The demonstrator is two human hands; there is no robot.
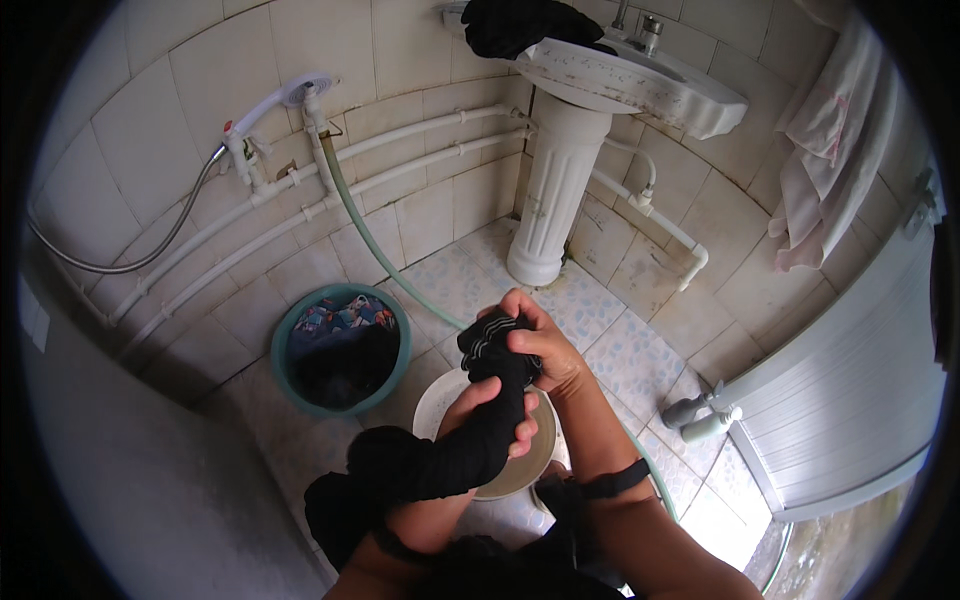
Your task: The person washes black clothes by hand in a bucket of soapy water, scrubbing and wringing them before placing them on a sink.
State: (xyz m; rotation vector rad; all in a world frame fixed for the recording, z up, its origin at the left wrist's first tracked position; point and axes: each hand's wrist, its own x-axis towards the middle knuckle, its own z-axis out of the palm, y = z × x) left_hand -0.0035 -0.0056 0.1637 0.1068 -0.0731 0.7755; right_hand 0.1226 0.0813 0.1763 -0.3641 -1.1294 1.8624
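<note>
A twisted black garment (480, 442) with pale stripes at one end runs between my hands, and its slack part drapes over my left forearm. My left hand (491, 420) is closed around the middle of the twist. Higher up, my right hand (544, 341) grips the striped end. Below both hands is a white basin (429, 397) holding cloudy water, partly hidden by my hands and the cloth. To its left on the floor stands a teal tub (405, 352) with dark and patterned clothes in it.
A green hose (375, 251) runs from the wall pipes across the floor. Behind the basin rises the white sink pedestal (559, 187); black cloth (525, 26) lies on the sink. Two bottles (705, 424) stand by the door (847, 382) at right. A pink-white towel (836, 150) hangs above.
</note>
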